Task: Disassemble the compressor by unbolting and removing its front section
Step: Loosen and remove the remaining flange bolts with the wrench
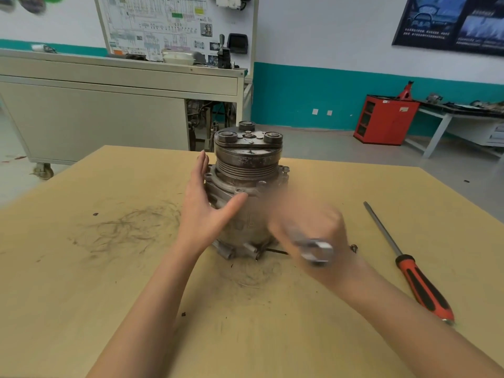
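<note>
A grimy metal compressor (246, 170) stands upright on the tan table (81, 282), pulley and clutch plate on top, a bolted flange below the pulley. My left hand (203, 203) lies flat against its left side, fingers straight, thumb across the front of the body. Blurred by motion, my right hand (311, 230) grips a silver wrench (313, 248) in front of the compressor's lower right; the wrench's open jaw points toward me. Whether the wrench touches the compressor cannot be told.
A long screwdriver (409, 266) with a red and black handle lies on the table to the right. A small dark bit (353, 248) lies by my right wrist. A grey cabinet (95, 105) and a red cabinet (384, 120) stand beyond the table.
</note>
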Motion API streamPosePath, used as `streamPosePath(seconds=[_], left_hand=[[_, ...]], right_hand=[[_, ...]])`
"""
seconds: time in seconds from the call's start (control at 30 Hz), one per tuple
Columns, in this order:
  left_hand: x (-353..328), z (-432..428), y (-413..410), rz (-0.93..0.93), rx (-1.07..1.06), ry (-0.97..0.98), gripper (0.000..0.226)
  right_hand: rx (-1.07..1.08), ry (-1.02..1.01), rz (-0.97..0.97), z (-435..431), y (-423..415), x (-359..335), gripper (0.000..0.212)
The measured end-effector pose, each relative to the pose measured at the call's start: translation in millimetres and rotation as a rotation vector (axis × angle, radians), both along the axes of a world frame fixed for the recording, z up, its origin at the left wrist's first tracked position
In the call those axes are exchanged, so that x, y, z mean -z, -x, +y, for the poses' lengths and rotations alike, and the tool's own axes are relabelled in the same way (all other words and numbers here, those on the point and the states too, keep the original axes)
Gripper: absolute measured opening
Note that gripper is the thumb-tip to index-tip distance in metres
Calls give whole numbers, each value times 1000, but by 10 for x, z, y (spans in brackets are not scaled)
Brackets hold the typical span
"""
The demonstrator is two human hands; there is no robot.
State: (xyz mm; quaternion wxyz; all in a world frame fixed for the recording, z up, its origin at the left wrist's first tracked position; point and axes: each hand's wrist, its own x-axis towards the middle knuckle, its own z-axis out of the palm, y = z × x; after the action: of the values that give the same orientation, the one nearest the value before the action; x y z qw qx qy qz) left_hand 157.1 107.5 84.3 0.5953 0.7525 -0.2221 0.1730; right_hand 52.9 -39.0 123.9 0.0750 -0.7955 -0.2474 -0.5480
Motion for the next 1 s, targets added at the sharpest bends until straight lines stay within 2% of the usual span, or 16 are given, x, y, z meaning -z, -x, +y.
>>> streamPosePath(seconds=[0.03, 0.1, 0.17, 0.2, 0.33, 0.47, 0.63, 0.7, 0.73, 0.8, 0.87, 0.93, 1.0], left_hand=[[5, 9, 1, 0, -4, -14, 110], [-7, 17, 14, -2, 2, -22, 109], [-26, 8, 19, -3, 0, -33, 109], [-34, 3, 24, -4, -1, -32, 109], [-31, 7, 30, -3, -7, -30, 109], [-29, 5, 18, -1, -5, -35, 109], [-20, 9, 5, -5, -4, -28, 108], [-21, 9, 5, -10, -4, -29, 108], [-21, 7, 3, -11, -5, -32, 108], [-19, 5, 2, -10, -10, -38, 108], [-15, 9, -4, -10, -8, -35, 108], [-28, 9, 6, -13, 2, -26, 108], [-17, 6, 12, -20, 1, -25, 108]], right_hand=[[-172, -173, 133, -113, 7, 49, 19], [-539, -672, 483, -316, -33, 34, 16], [-736, -1091, 745, -479, -202, -41, 21], [-775, -1194, 846, -550, -312, -83, 25], [-872, -1292, 1197, -729, -697, -244, 34], [-922, -1220, 1334, -797, -868, -327, 40], [-972, -1355, 1254, -777, -802, -260, 51], [-902, -1338, 1122, -747, -715, -300, 51], [-802, -1280, 1026, -726, -662, -333, 49], [-561, -1075, 817, -649, -535, -406, 42], [-414, -861, 627, -526, -390, -488, 36], [-279, -567, 421, -376, -253, -576, 33], [-95, -234, 232, -220, -162, -634, 39]])
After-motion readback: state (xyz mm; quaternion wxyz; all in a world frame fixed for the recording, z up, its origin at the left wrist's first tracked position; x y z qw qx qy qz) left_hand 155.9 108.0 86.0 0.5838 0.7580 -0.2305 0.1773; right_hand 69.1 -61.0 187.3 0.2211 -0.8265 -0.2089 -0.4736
